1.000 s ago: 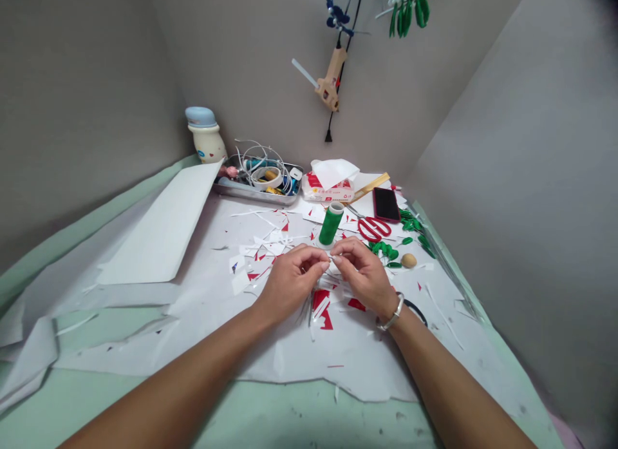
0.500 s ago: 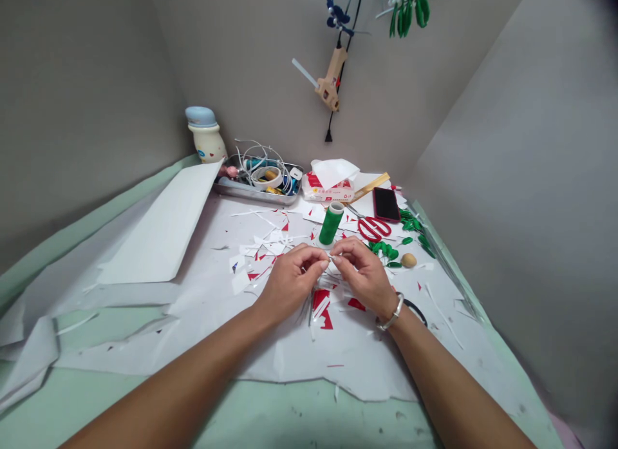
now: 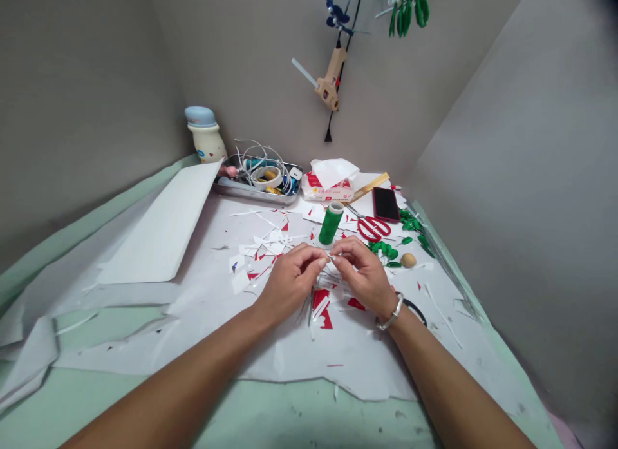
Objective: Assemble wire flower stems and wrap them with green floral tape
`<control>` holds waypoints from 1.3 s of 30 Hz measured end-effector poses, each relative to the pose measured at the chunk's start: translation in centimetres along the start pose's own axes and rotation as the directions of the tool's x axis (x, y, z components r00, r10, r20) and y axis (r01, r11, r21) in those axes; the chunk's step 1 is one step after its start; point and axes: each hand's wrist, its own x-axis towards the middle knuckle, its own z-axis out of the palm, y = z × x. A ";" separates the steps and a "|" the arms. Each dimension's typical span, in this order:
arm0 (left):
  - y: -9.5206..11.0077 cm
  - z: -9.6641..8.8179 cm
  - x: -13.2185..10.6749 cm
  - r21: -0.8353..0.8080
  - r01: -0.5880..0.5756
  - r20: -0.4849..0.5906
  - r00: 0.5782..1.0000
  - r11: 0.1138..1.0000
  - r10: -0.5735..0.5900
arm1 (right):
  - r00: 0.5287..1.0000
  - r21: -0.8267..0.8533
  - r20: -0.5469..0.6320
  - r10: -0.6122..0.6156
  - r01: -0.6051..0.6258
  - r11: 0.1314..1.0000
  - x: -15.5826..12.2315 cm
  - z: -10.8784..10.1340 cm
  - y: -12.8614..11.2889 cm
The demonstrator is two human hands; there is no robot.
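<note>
My left hand [image 3: 292, 280] and my right hand [image 3: 363, 272] meet fingertip to fingertip over the white paper sheet [image 3: 203, 320]. Both pinch a tiny pale piece [image 3: 331, 259] between thumb and forefinger; I cannot make out what it is. Thin wire-like strands hang under my left hand. A silver bracelet [image 3: 392, 315] circles my right wrist. Just behind my fingers stands a green thread spool [image 3: 331, 224]. Red and white paper scraps [image 3: 321, 305] lie beneath my hands.
Red-handled scissors [image 3: 373, 228], a dark phone [image 3: 385, 203], green bead leaves [image 3: 386, 250], a tan bead [image 3: 408, 260] lie right. At the back: metal tray [image 3: 255, 190] of cables, tissue pack [image 3: 328, 186], small bottle [image 3: 205, 134]. A glue gun [image 3: 328, 82] hangs on the wall. White card [image 3: 164, 227] left.
</note>
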 end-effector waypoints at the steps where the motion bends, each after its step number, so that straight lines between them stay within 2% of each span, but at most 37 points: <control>1: -0.1 0.0 0.0 -0.005 0.008 0.001 1.000 1.000 -0.008 | 1.000 0.000 -0.001 -0.001 0.001 1.000 0.0 0.0 0.0; 17: 0.5 0.0 -0.1 -0.095 0.037 0.008 0.999 0.995 -0.037 | 0.999 -0.041 -0.025 -0.032 0.031 0.999 0.1 -0.1 -0.5; 23: 1.1 0.4 -0.1 -0.132 0.057 -0.013 0.998 0.990 -0.059 | 0.998 -0.004 -0.056 0.018 -0.018 1.000 -0.1 -0.1 -0.3; 32: 2.7 1.2 0.1 -0.259 0.168 -0.082 0.978 0.951 -0.194 | 0.994 0.122 -0.088 0.062 -0.051 0.991 -0.3 0.1 -0.6; 35: 3.3 1.3 0.3 -0.275 0.201 -0.076 0.970 0.940 -0.229 | 0.991 0.177 -0.106 0.080 -0.060 0.982 -0.3 0.0 -0.5; 39: 3.6 1.4 0.9 -0.317 0.222 -0.047 0.967 0.922 -0.249 | 0.983 0.110 -0.176 0.047 -0.028 0.993 -0.1 -0.3 -0.4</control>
